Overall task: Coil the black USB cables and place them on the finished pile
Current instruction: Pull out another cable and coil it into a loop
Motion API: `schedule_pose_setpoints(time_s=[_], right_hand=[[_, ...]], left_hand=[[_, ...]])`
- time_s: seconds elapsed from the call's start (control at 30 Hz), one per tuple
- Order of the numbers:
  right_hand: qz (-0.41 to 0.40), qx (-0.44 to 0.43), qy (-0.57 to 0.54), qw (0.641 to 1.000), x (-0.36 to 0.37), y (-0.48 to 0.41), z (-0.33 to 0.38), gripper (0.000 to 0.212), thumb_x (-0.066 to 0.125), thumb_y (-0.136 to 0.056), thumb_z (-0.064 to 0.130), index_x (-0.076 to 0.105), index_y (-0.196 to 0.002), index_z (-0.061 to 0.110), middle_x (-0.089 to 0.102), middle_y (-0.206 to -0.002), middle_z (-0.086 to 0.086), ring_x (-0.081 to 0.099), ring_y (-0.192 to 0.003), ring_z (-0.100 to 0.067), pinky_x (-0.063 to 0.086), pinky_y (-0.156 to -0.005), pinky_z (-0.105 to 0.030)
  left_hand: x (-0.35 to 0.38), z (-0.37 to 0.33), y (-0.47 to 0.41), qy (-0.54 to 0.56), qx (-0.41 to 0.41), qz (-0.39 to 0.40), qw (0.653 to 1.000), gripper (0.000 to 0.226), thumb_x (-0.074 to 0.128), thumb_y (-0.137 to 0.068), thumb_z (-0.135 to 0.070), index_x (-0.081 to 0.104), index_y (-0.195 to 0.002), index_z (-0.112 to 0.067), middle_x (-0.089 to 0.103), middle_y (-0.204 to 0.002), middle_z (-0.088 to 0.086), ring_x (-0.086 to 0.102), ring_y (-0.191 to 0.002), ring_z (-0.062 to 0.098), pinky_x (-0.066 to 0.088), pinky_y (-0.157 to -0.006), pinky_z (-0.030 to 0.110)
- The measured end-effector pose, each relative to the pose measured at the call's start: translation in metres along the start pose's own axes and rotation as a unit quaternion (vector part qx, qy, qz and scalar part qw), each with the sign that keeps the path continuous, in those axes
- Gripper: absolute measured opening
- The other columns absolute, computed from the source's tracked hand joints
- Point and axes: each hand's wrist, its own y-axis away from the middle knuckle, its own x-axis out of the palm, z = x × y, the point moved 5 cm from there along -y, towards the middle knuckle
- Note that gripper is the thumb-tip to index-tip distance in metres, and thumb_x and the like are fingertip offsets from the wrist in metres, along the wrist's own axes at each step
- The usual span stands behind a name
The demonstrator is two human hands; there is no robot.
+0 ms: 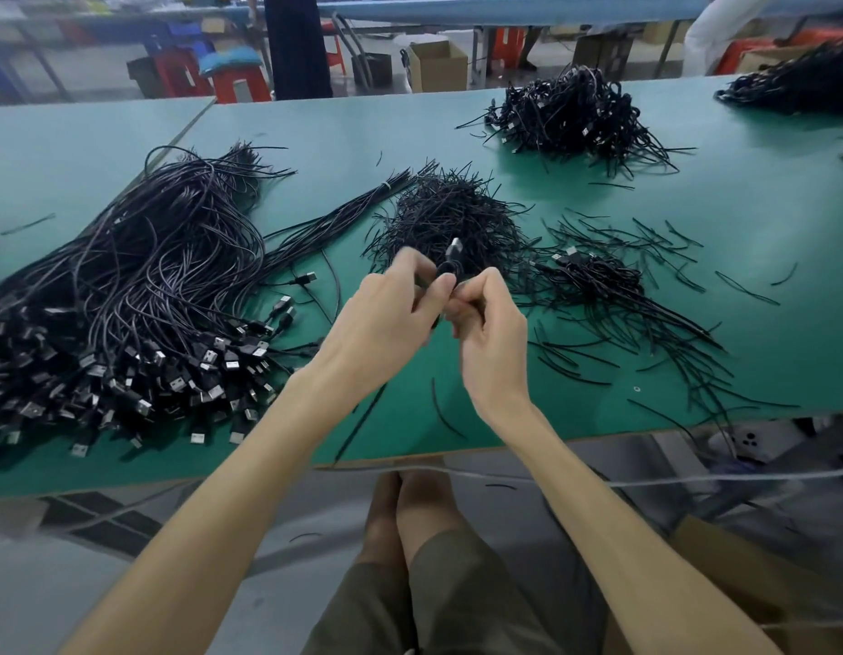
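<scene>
Both my hands meet above the green table, holding one small coiled black USB cable whose plug sticks up between them. My left hand pinches the coil from the left. My right hand grips it from the right with curled fingers. A big heap of loose uncoiled USB cables lies at the left, plugs toward me. A few coiled cables lie just right of my hands. A larger pile of coiled cables sits far back on the right.
A mound of short black twist ties lies right behind my hands, with loose ties scattered to the right. A tied bundle of long ties slants beside it. Another cable pile is at the far right corner. The table edge runs just below my wrists.
</scene>
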Motion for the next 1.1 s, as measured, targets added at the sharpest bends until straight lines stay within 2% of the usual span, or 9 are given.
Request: schedule_pose_setpoints(time_s=[0.1, 0.27, 0.53, 0.63, 0.7, 0.8, 0.97, 1.03, 1.1], right_hand=[[-0.009, 0.012, 0.008, 1.0, -0.004, -0.001, -0.005, 0.027, 0.046, -0.091, -0.011, 0.048, -0.08, 0.014, 0.056, -0.071, 0.011, 0.048, -0.065, -0.006, 0.042, -0.063, -0.026], [-0.006, 0.043, 0.02, 0.999, -0.011, -0.007, -0.014, 0.04, 0.045, -0.092, -0.014, 0.047, -0.078, 0.024, 0.058, -0.07, 0.015, 0.053, -0.065, -0.005, 0.044, -0.065, -0.026], [0.03, 0.071, 0.012, 0.997, -0.006, 0.001, -0.016, 0.031, 0.048, -0.092, -0.015, 0.047, -0.079, 0.013, 0.055, -0.065, 0.009, 0.048, -0.062, -0.011, 0.043, -0.059, -0.028], [0.056, 0.068, 0.0, 0.996, -0.004, 0.004, -0.012, 0.02, 0.051, -0.094, -0.012, 0.046, -0.081, 0.002, 0.052, -0.067, -0.009, 0.043, -0.062, -0.02, 0.041, -0.059, -0.036], [0.065, 0.074, -0.016, 0.995, -0.004, 0.006, -0.011, 0.02, 0.051, -0.094, -0.012, 0.045, -0.081, 0.001, 0.049, -0.067, -0.007, 0.039, -0.063, -0.02, 0.038, -0.059, -0.035], [0.072, 0.089, -0.037, 0.993, -0.003, 0.009, -0.012, 0.024, 0.05, -0.095, -0.013, 0.045, -0.079, 0.004, 0.051, -0.066, 0.004, 0.038, -0.063, -0.018, 0.038, -0.059, -0.033], [0.088, 0.088, -0.015, 0.992, 0.0, 0.01, -0.011, 0.027, 0.048, -0.092, -0.015, 0.045, -0.079, 0.008, 0.053, -0.063, 0.009, 0.039, -0.061, -0.014, 0.038, -0.057, -0.028], [0.092, 0.09, 0.006, 0.992, 0.001, 0.009, -0.013, 0.029, 0.048, -0.092, -0.015, 0.044, -0.078, 0.01, 0.055, -0.061, 0.013, 0.04, -0.058, -0.009, 0.038, -0.055, -0.021], [0.099, 0.085, 0.013, 0.991, 0.002, 0.009, -0.013, 0.034, 0.044, -0.09, -0.018, 0.04, -0.076, 0.013, 0.055, -0.063, 0.012, 0.042, -0.057, -0.003, 0.038, -0.057, -0.016]], left_hand=[[-0.003, 0.002, -0.004, 0.154, -0.007, 0.033, 0.988, 0.016, 0.042, -0.108, -0.027, 0.051, -0.122, -0.025, 0.067, -0.057, -0.003, 0.048, -0.048, 0.013, 0.039, -0.051, 0.025], [-0.001, 0.003, 0.004, 0.23, 0.056, 0.146, 0.961, 0.049, 0.04, -0.104, 0.01, 0.048, -0.146, -0.015, 0.065, -0.074, 0.004, 0.053, -0.064, 0.026, 0.047, -0.063, 0.036], [0.002, 0.016, -0.001, 0.089, 0.082, 0.081, 0.989, 0.057, 0.075, -0.085, 0.001, 0.061, -0.134, -0.024, 0.053, -0.103, -0.005, 0.054, -0.086, 0.009, 0.041, -0.079, 0.011], [0.001, 0.016, 0.003, 0.061, 0.129, 0.06, 0.988, 0.052, 0.067, -0.085, 0.012, 0.065, -0.129, -0.015, 0.049, -0.13, 0.002, 0.055, -0.112, 0.013, 0.048, -0.087, 0.016], [0.003, 0.014, 0.005, 0.061, 0.129, 0.073, 0.987, 0.05, 0.055, -0.083, 0.016, 0.065, -0.12, -0.016, 0.054, -0.132, 0.001, 0.062, -0.108, 0.011, 0.055, -0.09, 0.029], [0.005, 0.014, 0.008, 0.041, 0.102, 0.084, 0.99, 0.041, 0.045, -0.085, 0.002, 0.058, -0.109, -0.028, 0.059, -0.115, -0.01, 0.068, -0.084, 0.011, 0.056, -0.085, 0.048], [0.004, 0.017, 0.012, -0.109, 0.118, 0.051, 0.986, 0.009, 0.041, -0.1, -0.036, 0.045, -0.104, -0.03, 0.05, -0.102, -0.016, 0.055, -0.07, 0.021, 0.05, -0.066, 0.044], [0.003, 0.015, 0.009, -0.137, 0.097, 0.052, 0.984, 0.033, 0.033, -0.098, -0.059, 0.045, -0.099, -0.028, 0.052, -0.09, -0.015, 0.05, -0.071, 0.02, 0.043, -0.063, 0.038], [0.002, 0.017, 0.008, -0.13, 0.063, 0.062, 0.988, 0.038, 0.034, -0.1, -0.06, 0.048, -0.094, -0.026, 0.057, -0.076, -0.012, 0.055, -0.065, 0.019, 0.043, -0.061, 0.037]])
